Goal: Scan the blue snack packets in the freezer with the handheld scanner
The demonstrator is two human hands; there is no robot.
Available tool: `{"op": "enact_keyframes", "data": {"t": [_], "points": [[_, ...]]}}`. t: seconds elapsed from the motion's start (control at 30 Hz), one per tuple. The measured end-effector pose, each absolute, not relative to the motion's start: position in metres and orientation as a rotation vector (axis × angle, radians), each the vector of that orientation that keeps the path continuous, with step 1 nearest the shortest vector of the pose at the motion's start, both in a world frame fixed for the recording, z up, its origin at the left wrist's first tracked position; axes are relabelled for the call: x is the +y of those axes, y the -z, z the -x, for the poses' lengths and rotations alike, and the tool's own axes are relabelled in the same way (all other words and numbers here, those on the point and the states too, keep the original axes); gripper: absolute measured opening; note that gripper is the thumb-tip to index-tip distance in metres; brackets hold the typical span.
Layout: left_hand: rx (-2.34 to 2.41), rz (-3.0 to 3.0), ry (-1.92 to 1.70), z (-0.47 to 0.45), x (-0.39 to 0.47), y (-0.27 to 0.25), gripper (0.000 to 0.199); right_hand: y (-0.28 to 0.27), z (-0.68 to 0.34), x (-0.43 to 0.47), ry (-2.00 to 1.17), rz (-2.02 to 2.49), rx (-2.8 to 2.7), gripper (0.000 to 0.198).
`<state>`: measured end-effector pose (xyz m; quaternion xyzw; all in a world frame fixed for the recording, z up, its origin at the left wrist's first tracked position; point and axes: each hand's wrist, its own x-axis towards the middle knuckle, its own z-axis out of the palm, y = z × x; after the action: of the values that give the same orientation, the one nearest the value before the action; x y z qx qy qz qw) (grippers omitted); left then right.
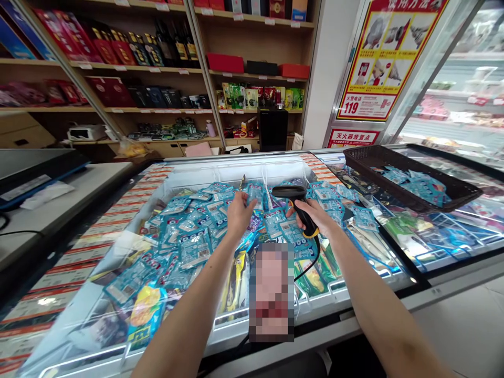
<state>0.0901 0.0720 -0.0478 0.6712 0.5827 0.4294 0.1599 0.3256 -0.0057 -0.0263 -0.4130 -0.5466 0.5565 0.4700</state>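
My right hand (315, 215) is wrapped around the handle of a black and yellow barcode scanner (289, 192). The scanner's head faces left, toward my other hand, and a black cable (311, 268) hangs from its grip. My left hand (241, 210) is closed on a slim pointed object (242, 182) that sticks up past the fingertips; its exact kind is too small to make out. Beneath both hands, many light-blue snack packets (195, 248) are spread in a loose heap over the chest freezer (189, 176).
On the right, a dark brown basket (366, 157) holds more blue packets. A yellow and blue bag (145, 312) lies at the front left. Price strips (71, 262) line the freezer's left edge. Stocked shelves (252, 73) stand behind. A pixelated patch covers the front middle.
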Motion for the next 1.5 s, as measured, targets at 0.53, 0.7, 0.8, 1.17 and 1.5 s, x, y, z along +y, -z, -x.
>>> {"op": "enact_keyframes", "data": {"t": [0.53, 0.7, 0.8, 1.17, 1.5], "points": [[1.152, -1.311, -1.508, -0.065, 0.067, 0.069, 0.036, 0.03, -0.328, -0.008, -1.476, 0.978, -1.433, 0.041], [1.168, -1.327, -1.52, -0.065, 0.066, 0.07, 0.035, 0.03, -0.327, -0.01, -1.467, 0.964, -1.451, 0.039], [1.182, -1.318, -1.525, -0.065, 0.066, 0.07, 0.035, 0.029, -0.326, -0.011, -1.453, 0.943, -1.462, 0.037], [1.177, -1.351, -1.522, -0.064, 0.067, 0.073, 0.038, 0.027, -0.323, -0.012, -1.435, 0.961, -1.458, 0.036], [1.167, -1.352, -1.545, -0.063, 0.069, 0.078, 0.041, 0.029, -0.324, -0.011, -1.434, 0.951, -1.461, 0.034]]}}
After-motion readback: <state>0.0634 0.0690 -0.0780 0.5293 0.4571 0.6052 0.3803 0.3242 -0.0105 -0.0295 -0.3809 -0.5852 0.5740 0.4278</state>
